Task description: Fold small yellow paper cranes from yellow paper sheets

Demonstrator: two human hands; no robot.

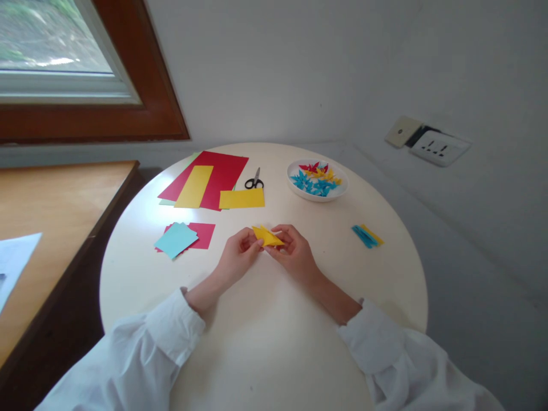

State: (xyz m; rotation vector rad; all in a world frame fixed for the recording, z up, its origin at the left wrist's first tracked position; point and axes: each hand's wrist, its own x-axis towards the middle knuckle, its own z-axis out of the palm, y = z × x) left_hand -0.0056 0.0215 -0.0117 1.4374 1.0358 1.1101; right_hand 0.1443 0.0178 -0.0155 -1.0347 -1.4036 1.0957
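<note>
A folded piece of yellow paper (268, 236) with pointed ends is held between both hands over the middle of the round white table (265, 342). My left hand (240, 251) pinches its left side between thumb and fingers. On the right side, my right hand (295, 252) grips it with fingers curled. Beyond the hands lie a flat yellow paper strip (242, 198) and black-handled scissors (254, 181). A white plate (317, 198) behind and to the right holds several folded red, yellow and blue paper shapes.
Large red sheets (226, 165) lie at the back left, with another yellow strip (194, 187) on top. Light blue squares (177, 240) overlap red squares (205, 236) at left. Narrow blue folded pieces (365, 236) and a yellow one lie at right. A wooden desk (64, 194) stands left.
</note>
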